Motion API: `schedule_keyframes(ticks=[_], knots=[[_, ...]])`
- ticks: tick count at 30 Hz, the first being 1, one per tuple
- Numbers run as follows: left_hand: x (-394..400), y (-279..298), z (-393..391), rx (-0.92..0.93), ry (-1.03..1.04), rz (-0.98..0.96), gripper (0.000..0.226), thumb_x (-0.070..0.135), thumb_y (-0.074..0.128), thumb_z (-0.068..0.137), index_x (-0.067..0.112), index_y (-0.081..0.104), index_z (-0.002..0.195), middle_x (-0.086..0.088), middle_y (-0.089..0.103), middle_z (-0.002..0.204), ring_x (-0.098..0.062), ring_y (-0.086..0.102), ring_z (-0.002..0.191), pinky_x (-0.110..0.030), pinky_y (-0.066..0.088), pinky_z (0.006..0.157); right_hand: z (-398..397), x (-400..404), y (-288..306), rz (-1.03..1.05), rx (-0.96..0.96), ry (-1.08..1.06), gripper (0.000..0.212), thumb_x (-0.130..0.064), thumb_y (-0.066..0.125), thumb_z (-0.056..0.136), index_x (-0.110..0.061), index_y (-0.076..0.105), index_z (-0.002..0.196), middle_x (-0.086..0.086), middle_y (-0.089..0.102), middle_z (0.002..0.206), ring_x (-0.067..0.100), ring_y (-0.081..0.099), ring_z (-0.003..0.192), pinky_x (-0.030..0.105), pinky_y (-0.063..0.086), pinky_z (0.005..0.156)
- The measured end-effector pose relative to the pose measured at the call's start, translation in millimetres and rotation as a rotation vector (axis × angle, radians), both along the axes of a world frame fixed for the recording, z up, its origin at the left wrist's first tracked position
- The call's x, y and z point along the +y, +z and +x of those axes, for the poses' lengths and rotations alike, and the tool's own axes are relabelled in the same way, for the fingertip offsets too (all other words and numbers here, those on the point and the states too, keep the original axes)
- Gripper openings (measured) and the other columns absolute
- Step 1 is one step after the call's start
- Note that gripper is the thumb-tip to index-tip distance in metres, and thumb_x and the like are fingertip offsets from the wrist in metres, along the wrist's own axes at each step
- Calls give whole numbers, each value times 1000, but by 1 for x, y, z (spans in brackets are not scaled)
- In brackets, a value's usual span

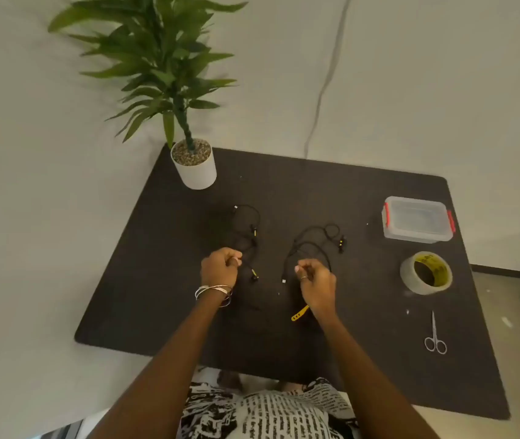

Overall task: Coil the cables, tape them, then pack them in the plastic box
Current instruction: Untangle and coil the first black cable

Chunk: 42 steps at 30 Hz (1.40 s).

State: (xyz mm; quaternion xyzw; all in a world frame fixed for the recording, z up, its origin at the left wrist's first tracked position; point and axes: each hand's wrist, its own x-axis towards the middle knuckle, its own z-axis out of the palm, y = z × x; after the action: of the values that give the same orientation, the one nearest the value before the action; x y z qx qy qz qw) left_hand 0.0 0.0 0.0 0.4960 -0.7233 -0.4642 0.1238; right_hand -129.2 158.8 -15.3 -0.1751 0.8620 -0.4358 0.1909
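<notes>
Two thin black cables lie loose on a black mat (163,280). The left cable (247,223) runs from the mat's middle down to my left hand (219,267), whose fingers pinch it. The right cable (311,240) loops toward my right hand (315,282), which pinches it too. A yellow strap (300,313) pokes out beneath my right wrist. A clear plastic box (417,221) with red clips and its lid on stands at the right. In front of the box lies a roll of tape (426,273), and small scissors (435,335) lie nearer me.
A potted green plant (193,163) in a white pot stands on the mat's far left corner. A grey cord (325,87) runs across the light surface beyond the mat. My patterned clothing shows at the mat's near edge.
</notes>
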Motion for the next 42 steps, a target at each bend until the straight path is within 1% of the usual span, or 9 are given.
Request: schedule_keyframes(ticks=[6,10,15,19,22,26,30,35,42], knots=[[10,-8,13,-50,129,191,22,2,55,84,17,71,81,1,71,71,-17,67,66,-29,57,68,11,-27,-12,533,190,176,39,-44,64,85,-5,65,92,12,64,96,32,58,98,38,47,79],[9,-4,8,-26,191,286,17,3,54,89,8,71,93,-3,69,75,-8,60,56,-12,45,49,12,-44,-6,696,188,212,33,-36,58,91,-5,61,103,13,63,111,32,56,108,40,44,89],[8,0,-5,14,248,387,16,5,56,88,8,70,94,-3,70,75,-11,62,58,-19,49,52,10,-53,3,439,-369,-27,23,-22,70,80,-6,56,89,9,56,93,28,59,85,34,49,69],[14,11,-27,13,117,582,24,23,55,93,3,67,100,-5,69,81,-15,63,65,-25,51,62,13,-43,19,159,-638,-67,15,-15,70,79,-8,65,67,2,56,62,12,45,50,22,33,41],[25,23,-43,18,26,751,30,30,55,93,3,67,97,-9,67,83,-19,63,73,-32,54,73,23,-28,35,19,-617,-7,21,-7,60,87,-13,65,67,-3,58,58,9,49,51,17,36,42],[38,35,-55,107,-2,725,11,7,62,88,-1,69,91,-2,66,57,-8,59,45,-18,47,41,23,-8,53,-70,-564,145,17,-12,62,89,-12,69,74,3,67,67,9,56,57,17,41,47],[36,49,-62,153,4,811,12,10,58,92,7,66,84,0,66,58,-8,61,45,-21,51,44,-10,10,59,-167,-297,-8,19,-6,67,86,-24,67,83,-2,68,79,11,62,71,21,49,61],[34,75,-64,172,-163,825,21,17,53,95,2,66,90,-2,54,60,-6,39,40,-18,30,40,-49,8,69,-57,217,574,57,-16,74,81,-18,52,133,-4,52,134,11,42,124,24,33,104],[25,103,-60,350,-122,1128,24,18,44,98,2,61,94,3,44,51,-3,34,39,-14,22,37,-57,-2,84,-460,-398,479,25,2,65,84,0,66,109,5,72,100,18,67,99,30,53,87]])
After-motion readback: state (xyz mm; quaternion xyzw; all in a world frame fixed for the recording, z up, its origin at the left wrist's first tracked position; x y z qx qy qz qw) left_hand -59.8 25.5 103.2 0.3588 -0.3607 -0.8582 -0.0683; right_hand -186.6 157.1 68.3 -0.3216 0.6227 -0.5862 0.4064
